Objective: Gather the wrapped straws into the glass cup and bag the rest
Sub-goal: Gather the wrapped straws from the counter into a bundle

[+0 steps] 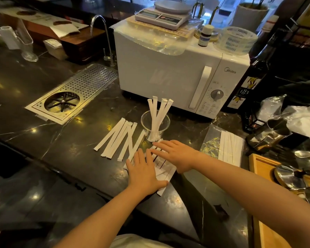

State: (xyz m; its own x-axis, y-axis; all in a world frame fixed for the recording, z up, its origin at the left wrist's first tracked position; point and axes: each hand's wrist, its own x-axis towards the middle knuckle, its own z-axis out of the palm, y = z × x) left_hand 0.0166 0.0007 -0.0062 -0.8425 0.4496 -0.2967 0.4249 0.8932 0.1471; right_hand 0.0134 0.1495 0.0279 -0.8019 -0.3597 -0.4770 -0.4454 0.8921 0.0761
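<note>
A clear glass cup (pixel 155 123) stands on the dark counter in front of the microwave, with several white wrapped straws (pixel 158 111) upright in it. More wrapped straws (pixel 117 138) lie fanned flat to the cup's left. My left hand (pixel 144 173) and my right hand (pixel 175 154) both rest palm down, fingers spread, on a pile of wrapped straws (pixel 164 168) just in front of the cup. A clear plastic bag (pixel 211 142) with several straws inside lies flat to the right.
A white microwave (pixel 168 68) with a scale on top stands behind the cup. A metal rinser tray (pixel 73 93) is set in the counter at left. A dark bottle (pixel 249 83), a steel pitcher (pixel 268 135) and a wooden tray (pixel 258 163) crowd the right.
</note>
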